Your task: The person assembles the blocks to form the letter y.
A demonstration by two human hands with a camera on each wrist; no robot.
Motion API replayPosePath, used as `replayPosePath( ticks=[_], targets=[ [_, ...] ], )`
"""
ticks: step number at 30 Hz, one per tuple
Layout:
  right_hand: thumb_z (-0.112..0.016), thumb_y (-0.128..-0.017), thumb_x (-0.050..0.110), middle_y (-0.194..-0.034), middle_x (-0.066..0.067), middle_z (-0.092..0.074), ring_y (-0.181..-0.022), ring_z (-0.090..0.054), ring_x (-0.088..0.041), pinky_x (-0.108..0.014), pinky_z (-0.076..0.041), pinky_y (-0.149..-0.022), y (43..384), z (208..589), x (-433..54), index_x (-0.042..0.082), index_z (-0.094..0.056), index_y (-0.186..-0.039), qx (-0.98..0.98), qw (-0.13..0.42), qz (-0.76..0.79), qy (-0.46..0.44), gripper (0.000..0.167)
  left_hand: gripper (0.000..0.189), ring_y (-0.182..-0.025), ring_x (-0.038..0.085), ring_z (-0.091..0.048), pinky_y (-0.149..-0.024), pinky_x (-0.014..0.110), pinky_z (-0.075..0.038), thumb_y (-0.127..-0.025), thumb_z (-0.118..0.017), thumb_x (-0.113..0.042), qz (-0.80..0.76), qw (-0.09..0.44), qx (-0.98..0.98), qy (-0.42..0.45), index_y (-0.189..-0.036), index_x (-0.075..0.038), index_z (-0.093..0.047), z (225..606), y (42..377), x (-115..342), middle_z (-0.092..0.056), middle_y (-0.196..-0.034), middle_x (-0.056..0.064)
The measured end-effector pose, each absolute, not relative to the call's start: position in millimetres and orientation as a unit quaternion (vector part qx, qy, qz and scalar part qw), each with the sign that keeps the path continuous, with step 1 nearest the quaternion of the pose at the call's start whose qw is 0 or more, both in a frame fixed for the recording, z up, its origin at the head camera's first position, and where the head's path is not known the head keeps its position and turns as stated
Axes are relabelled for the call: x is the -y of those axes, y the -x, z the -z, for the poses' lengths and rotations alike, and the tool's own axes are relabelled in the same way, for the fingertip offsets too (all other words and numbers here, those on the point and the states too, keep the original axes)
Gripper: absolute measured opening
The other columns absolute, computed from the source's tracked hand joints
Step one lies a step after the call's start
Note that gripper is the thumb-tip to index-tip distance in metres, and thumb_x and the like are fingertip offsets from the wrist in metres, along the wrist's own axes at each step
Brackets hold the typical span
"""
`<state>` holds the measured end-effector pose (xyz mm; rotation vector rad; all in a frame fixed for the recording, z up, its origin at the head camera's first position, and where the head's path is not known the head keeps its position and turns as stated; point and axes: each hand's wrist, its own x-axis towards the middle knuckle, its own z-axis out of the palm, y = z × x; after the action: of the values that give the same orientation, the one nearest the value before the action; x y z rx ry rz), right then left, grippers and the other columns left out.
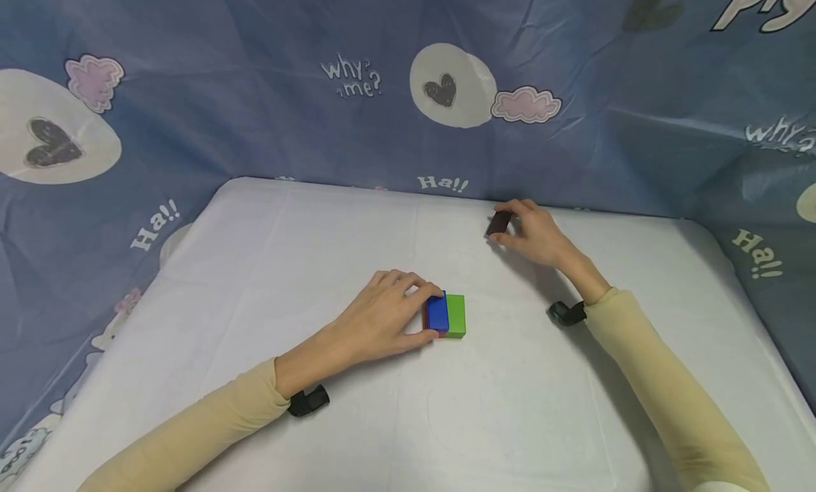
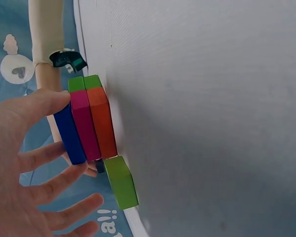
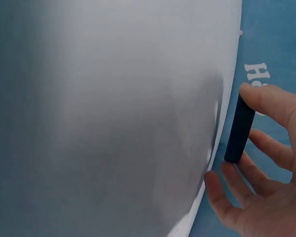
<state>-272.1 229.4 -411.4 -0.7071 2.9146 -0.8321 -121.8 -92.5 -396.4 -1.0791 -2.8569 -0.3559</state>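
Note:
Near the table's middle, my left hand (image 1: 382,318) pinches the ends of a blue block (image 1: 437,312) between thumb and fingertips. That block lies flat on top of a pink block (image 2: 85,125), which rests on an orange block (image 2: 102,122). Beside this stack, on its right in the head view, sit green blocks (image 1: 456,315) in two layers. Another green block (image 2: 121,182) shows low in the left wrist view, hidden from the head view. Toward the table's back edge, my right hand (image 1: 537,233) holds a dark block (image 1: 499,223) by its ends, thumb opposite fingers.
White cloth covers the table (image 1: 510,407). A blue printed curtain (image 1: 287,110) hangs along its back and sides. Each wrist wears a black camera; the left one (image 1: 309,401) and right one (image 1: 566,313) jut out below the sleeves.

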Motion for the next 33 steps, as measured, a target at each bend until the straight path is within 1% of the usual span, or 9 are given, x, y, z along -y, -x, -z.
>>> replayPosePath(
  ticks=[3,7,14,18,20,22,25,27,33],
  targets=[
    [-0.078,-0.099,0.023,-0.148,-0.031,-0.057,-0.138,-0.054,-0.050,-0.066,-0.043,-0.115,274.2,410.9,-230.7,0.001,-0.054,-0.152,-0.938,0.023,0.267,0.218,0.062,0.057,-0.127,0.031,-0.065,-0.114,0.051,-0.048,-0.097,-0.076,-0.056,0.116,0.036,0.928,0.354,-0.143,-0.025,-0.063,397.1,122.0,92.1,-0.071,-0.133,0.004],
    [-0.077,-0.100,0.024,-0.151,-0.030,-0.055,-0.141,-0.052,-0.051,-0.067,-0.041,-0.117,274.7,411.4,-231.6,0.001,-0.054,-0.153,-0.941,0.032,0.262,0.211,0.062,0.057,-0.126,0.030,-0.065,-0.114,0.050,-0.048,-0.096,-0.076,-0.058,0.116,0.042,0.926,0.356,-0.142,-0.026,-0.064,397.7,121.6,92.0,-0.071,-0.133,0.003],
    [-0.076,-0.100,0.026,-0.149,-0.032,-0.056,-0.142,-0.050,-0.053,-0.068,-0.040,-0.118,273.9,412.0,-233.7,0.001,-0.056,-0.151,-0.944,0.035,0.252,0.210,0.060,0.053,-0.125,0.029,-0.066,-0.114,0.050,-0.049,-0.096,-0.077,-0.057,0.132,0.055,0.923,0.357,-0.137,-0.026,-0.069,394.3,123.2,91.9,-0.070,-0.133,0.003],
    [-0.075,-0.102,0.027,-0.149,-0.030,-0.057,-0.142,-0.051,-0.050,-0.066,-0.040,-0.119,274.1,409.1,-235.2,0.002,-0.058,-0.149,-0.942,0.029,0.261,0.209,0.056,0.051,-0.125,0.029,-0.066,-0.114,0.052,-0.050,-0.095,-0.077,-0.057,0.136,0.057,0.925,0.351,-0.136,-0.027,-0.070,389.5,129.2,93.9,-0.070,-0.133,0.002],
    [-0.075,-0.102,0.027,-0.147,-0.029,-0.057,-0.136,-0.054,-0.047,-0.065,-0.042,-0.116,274.5,406.5,-236.7,0.003,-0.059,-0.148,-0.940,0.020,0.271,0.207,0.054,0.050,-0.125,0.029,-0.066,-0.114,0.052,-0.050,-0.095,-0.078,-0.056,0.141,0.056,0.926,0.345,-0.136,-0.027,-0.070,387.0,133.0,95.5,-0.070,-0.133,0.001],
    [-0.074,-0.102,0.027,-0.145,-0.028,-0.059,-0.132,-0.057,-0.045,-0.064,-0.046,-0.112,275.3,403.2,-238.3,0.003,-0.062,-0.146,-0.936,0.008,0.282,0.209,0.051,0.050,-0.126,0.029,-0.066,-0.114,0.052,-0.050,-0.095,-0.078,-0.055,0.142,0.058,0.927,0.341,-0.136,-0.027,-0.070,385.2,137.2,96.9,-0.069,-0.133,0.002],
    [-0.073,-0.103,0.026,-0.142,-0.026,-0.062,-0.129,-0.061,-0.043,-0.061,-0.053,-0.106,277.1,399.6,-240.9,0.002,-0.064,-0.142,-0.931,-0.001,0.299,0.211,0.046,0.051,-0.127,0.030,-0.065,-0.113,0.052,-0.050,-0.095,-0.078,-0.055,0.142,0.059,0.929,0.336,-0.136,-0.026,-0.070,383.9,143.9,98.3,-0.069,-0.134,0.002],
    [-0.073,-0.103,0.024,-0.141,-0.024,-0.064,-0.131,-0.064,-0.043,-0.059,-0.057,-0.104,278.3,398.5,-242.3,0.002,-0.066,-0.140,-0.928,0.000,0.306,0.214,0.043,0.051,-0.128,0.030,-0.065,-0.112,0.052,-0.051,-0.096,-0.078,-0.054,0.141,0.055,0.931,0.332,-0.137,-0.025,-0.070,383.9,148.2,98.8,-0.069,-0.136,0.003],
    [-0.074,-0.102,0.019,-0.138,-0.021,-0.070,-0.126,-0.071,-0.042,-0.058,-0.057,-0.104,276.0,396.4,-246.4,0.002,-0.070,-0.136,-0.921,0.018,0.314,0.230,0.038,0.051,-0.131,0.034,-0.064,-0.113,0.055,-0.050,-0.100,-0.073,-0.053,0.158,0.021,0.934,0.320,-0.141,-0.023,-0.067,385.8,163.1,98.8,-0.067,-0.144,0.009]
  ],
)
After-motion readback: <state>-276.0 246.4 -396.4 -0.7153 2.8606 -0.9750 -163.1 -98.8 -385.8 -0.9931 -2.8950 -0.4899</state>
